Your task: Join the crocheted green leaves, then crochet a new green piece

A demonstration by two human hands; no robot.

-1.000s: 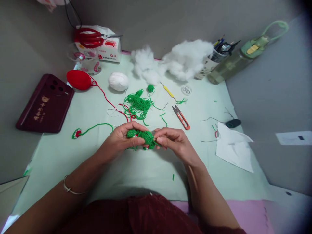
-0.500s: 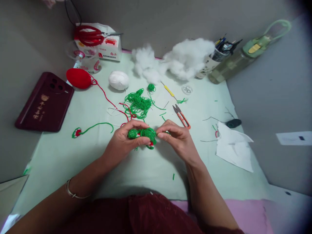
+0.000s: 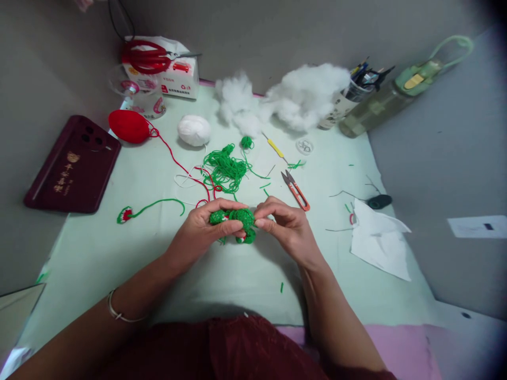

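together, both hands around green crochet piece

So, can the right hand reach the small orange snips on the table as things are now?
Probably yes. The orange snips lie open on the table just beyond the right hand, nothing between them. But that hand pinches the green crochet piece, which the left hand also holds.

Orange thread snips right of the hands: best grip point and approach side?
Take the orange thread snips by the orange handle loop, the end nearer the person, coming from above. They lie flat on the green mat with the dark blades pointing away toward the stuffing, so the handle end is the blunt, wider grip, with bare mat around it.
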